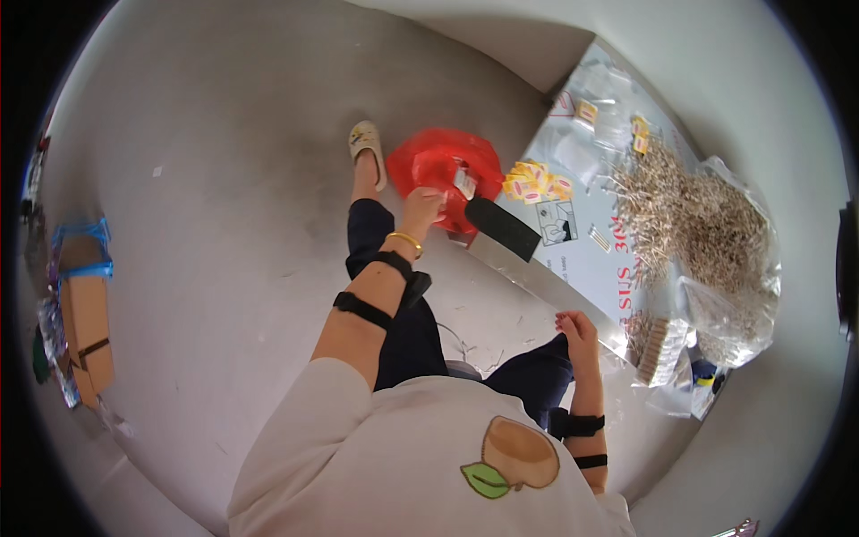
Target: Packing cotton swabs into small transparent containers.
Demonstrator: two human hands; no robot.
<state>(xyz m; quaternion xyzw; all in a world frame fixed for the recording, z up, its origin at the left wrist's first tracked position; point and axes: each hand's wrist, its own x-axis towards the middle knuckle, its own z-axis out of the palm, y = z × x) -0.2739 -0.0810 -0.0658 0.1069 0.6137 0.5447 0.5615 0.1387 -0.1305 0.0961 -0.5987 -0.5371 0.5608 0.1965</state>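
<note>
My left hand [425, 208] is over the near side of a red plastic bag [413, 154] that hangs open beside the table's far-left corner. Its fingers are drawn together; whatever they may pinch is too small to make out. Inside the bag lies a small whitish packet [464, 182]. My right hand [580, 336] hovers by the near edge of the metal-topped table [586, 255], fingers curled, and nothing shows in them. A loose heap of small yellow printed cards [534, 183] sits on the tabletop just right of the bag.
A dark rounded pad [503, 229] lies along the table edge. Many thin brown sticks [707, 219] spill from a clear plastic bag [756, 327] on the right. Clear pouches [613, 116] are at the far end; a stick bundle [662, 351] is nearer. A cardboard box [89, 327] stands far left.
</note>
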